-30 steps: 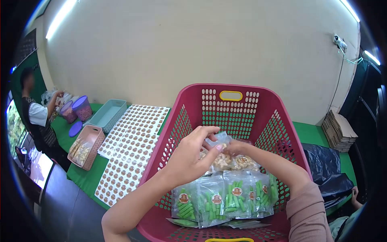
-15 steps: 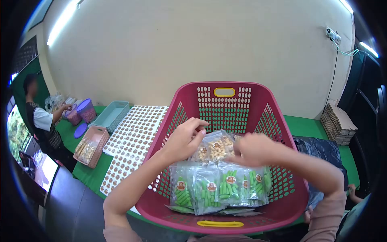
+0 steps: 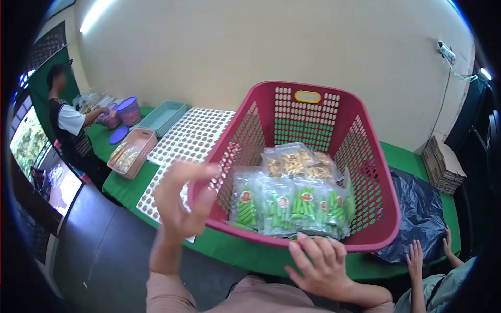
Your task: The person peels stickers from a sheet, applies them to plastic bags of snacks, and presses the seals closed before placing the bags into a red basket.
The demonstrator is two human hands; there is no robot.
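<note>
A large magenta plastic laundry basket (image 3: 376, 172) stands in front of me, with pierced sides. Inside lie clear packets of green snack sticks (image 3: 305, 208) at the front, each with a round brown label, and packets of pale snack pieces (image 3: 292, 163) behind them. My right hand (image 3: 322, 265) has its fingers curled over the basket's front rim, covering the front handle. Blurred by motion, my left hand (image 3: 182, 201) hovers by the basket's front left corner, its thumb and fingers apart and nothing in it.
Sheets of round stickers (image 3: 195, 133) lie left of the basket, beside a pink basket of packets (image 3: 145, 142) and a teal basket (image 3: 175, 116). Another person (image 3: 70, 122) handles tubs at the far left. At right are black plastic (image 3: 412, 208), stacked cardboard (image 3: 443, 164) and another person's hands (image 3: 415, 255).
Both hands have left the packets inside the basket. My right hand has come down to the front rim and my left hand has swung out to the left. The view has shifted.
</note>
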